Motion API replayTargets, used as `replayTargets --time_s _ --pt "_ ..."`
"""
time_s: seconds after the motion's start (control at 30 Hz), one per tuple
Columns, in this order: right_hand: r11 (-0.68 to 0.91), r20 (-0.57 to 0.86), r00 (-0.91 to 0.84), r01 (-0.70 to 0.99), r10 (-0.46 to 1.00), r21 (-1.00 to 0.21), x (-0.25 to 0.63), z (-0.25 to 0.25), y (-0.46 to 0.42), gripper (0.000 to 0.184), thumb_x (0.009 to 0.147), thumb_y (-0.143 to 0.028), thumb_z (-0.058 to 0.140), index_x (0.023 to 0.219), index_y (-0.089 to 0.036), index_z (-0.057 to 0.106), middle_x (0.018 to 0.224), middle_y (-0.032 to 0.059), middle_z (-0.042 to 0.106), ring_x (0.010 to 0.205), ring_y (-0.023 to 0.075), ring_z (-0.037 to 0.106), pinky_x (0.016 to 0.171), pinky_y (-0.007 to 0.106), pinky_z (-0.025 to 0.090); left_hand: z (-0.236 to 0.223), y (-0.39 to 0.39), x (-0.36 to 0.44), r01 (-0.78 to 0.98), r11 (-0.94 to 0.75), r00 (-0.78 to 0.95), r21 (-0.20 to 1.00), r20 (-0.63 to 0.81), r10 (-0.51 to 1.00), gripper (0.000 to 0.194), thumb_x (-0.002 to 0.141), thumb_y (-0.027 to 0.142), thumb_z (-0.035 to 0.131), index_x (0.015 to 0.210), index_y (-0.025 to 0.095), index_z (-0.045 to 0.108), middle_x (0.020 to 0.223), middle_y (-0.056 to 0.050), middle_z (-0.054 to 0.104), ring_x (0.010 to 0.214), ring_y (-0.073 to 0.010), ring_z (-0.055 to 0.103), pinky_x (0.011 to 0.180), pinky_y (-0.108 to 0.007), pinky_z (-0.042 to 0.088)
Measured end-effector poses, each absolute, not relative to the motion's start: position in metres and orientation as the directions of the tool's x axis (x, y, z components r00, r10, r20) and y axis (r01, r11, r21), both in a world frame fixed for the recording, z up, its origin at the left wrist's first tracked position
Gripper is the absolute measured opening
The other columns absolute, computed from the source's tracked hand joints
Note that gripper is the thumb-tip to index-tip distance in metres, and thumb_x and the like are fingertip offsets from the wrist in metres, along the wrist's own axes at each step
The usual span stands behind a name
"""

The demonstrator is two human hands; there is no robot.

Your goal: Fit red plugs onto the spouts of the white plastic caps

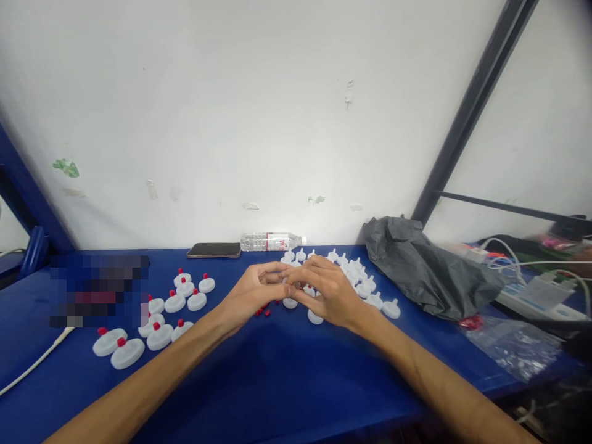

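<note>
My left hand (253,288) and my right hand (326,290) meet over the middle of the table, fingertips touching. Both are closed, thumbs and fingers pinched together. A white nozzle cap (290,303) shows just under the fingertips and seems to be in my left hand; fingers cover most of it. What my right fingers pinch is hidden. Small red tips (267,312) lie loose below my left hand. Beyond and to the right of my right hand stand several white nozzle caps (391,309) without red tips. To the left are several white caps with red tips (127,353).
At the wall lie a phone (213,250) and a clear water bottle (272,242). A dark grey plastic bag (430,265) and a clear bag (518,348) occupy the right side. A white cable (39,361) crosses the blue table (259,382) at the left.
</note>
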State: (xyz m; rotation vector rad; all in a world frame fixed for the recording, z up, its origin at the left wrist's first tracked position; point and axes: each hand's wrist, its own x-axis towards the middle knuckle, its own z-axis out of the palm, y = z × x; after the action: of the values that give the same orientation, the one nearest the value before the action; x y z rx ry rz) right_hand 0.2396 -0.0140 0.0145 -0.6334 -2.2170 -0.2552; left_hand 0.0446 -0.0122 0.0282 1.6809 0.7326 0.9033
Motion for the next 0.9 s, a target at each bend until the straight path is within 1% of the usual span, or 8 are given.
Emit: replayTargets --time_s 0.13,0.2,0.3,0.37,0.4,0.5,0.67,0.9 --pt "0.851 0.784 -0.509 0.523 0.355 -0.045 0.245 0.021 -0.012 0.009 0.097 -0.027 0.06 0.1 -0.021 0.065 0.089 0.0044 0.073 0.081 0.0188 0.063 0.079 0.035 0.05 0.031 -0.01 0.042 0.095 -0.356 0.515 0.93 0.26 0.817 0.037 0.087 0.043 0.059 0.118 0.023 0.065 0.097 -0.005 0.078 0.095 -0.0268 0.073 0.084 -0.037 0.058" --pt "0.801 0.809 -0.425 0.591 0.406 -0.092 0.253 0.028 -0.009 0.011 0.097 -0.03 0.06 0.097 -0.021 0.065 0.095 0.0059 0.073 0.087 0.0194 0.064 0.082 0.034 0.05 0.03 -0.007 0.039 0.283 -0.45 0.449 0.847 0.297 0.843 0.03 0.091 0.042 0.052 0.109 0.024 0.067 0.093 -0.004 0.077 0.089 -0.0247 0.072 0.08 -0.035 0.056" --pt "0.621 0.781 -0.273 0.763 0.562 -0.18 0.27 0.04 -0.001 0.017 0.097 -0.034 0.058 0.094 -0.02 0.067 0.095 0.0063 0.071 0.087 0.0197 0.065 0.078 0.032 0.05 0.025 -0.002 0.032 0.704 -0.522 0.37 0.482 0.378 0.849 0.021 0.088 0.032 0.05 0.082 0.021 0.067 0.084 -0.006 0.074 0.085 -0.0265 0.067 0.077 -0.038 0.05" --pt "0.479 0.684 -0.22 0.852 0.696 -0.213 0.284 0.046 0.007 0.017 0.096 -0.034 0.058 0.094 -0.02 0.068 0.094 0.0048 0.072 0.081 0.0187 0.066 0.072 0.031 0.049 0.02 0.001 0.028 0.828 -0.492 0.383 0.268 0.369 0.847 0.017 0.085 0.027 0.051 0.077 0.021 0.065 0.08 -0.008 0.071 0.088 -0.029 0.063 0.075 -0.039 0.046" --pt "0.41 0.62 -0.198 0.885 0.759 -0.22 0.291 0.047 0.01 0.017 0.096 -0.034 0.058 0.094 -0.021 0.069 0.092 0.0039 0.073 0.077 0.0182 0.066 0.069 0.03 0.048 0.018 0.002 0.027 0.849 -0.476 0.388 0.229 0.34 0.856 0.015 0.085 0.026 0.052 0.079 0.021 0.065 0.081 -0.009 0.071 0.089 -0.0298 0.061 0.074 -0.039 0.045" --pt "0.26 0.44 -0.149 0.944 0.885 -0.203 0.308 0.048 0.018 0.017 0.093 -0.032 0.06 0.091 -0.022 0.073 0.087 0.0034 0.075 0.075 0.019 0.067 0.064 0.029 0.046 0.013 0.002 0.025 0.869 -0.438 0.383 0.229 0.25 0.889 0.012 0.083 0.028 0.056 0.083 0.02 0.065 0.084 -0.01 0.071 0.091 -0.0309 0.059 0.07 -0.037 0.043" --pt "0.211 0.238 -0.162 0.958 0.958 -0.196 0.316 0.044 0.02 0.013 0.088 -0.028 0.065 0.085 -0.023 0.076 0.086 0.0039 0.077 0.078 0.02 0.069 0.065 0.027 0.047 0.009 0.003 0.026 0.868 -0.447 0.402 0.217 0.222 0.888 0.005 0.079 0.024 0.06 0.078 0.02 0.063 0.081 -0.01 0.069 0.086 -0.0297 0.057 0.067 -0.036 0.038" --pt "0.17 0.139 -0.143 0.964 0.98 -0.206 0.317 0.04 0.02 0.009 0.082 -0.025 0.071 0.077 -0.02 0.076 0.085 0.0057 0.077 0.077 0.0192 0.07 0.061 0.024 0.047 0.004 0.004 0.028 0.861 -0.454 0.413 0.228 0.206 0.887 0.014 0.078 0.016 0.057 0.065 0.021 0.059 0.071 -0.008 0.064 0.08 -0.0266 0.057 0.062 -0.033 0.036"
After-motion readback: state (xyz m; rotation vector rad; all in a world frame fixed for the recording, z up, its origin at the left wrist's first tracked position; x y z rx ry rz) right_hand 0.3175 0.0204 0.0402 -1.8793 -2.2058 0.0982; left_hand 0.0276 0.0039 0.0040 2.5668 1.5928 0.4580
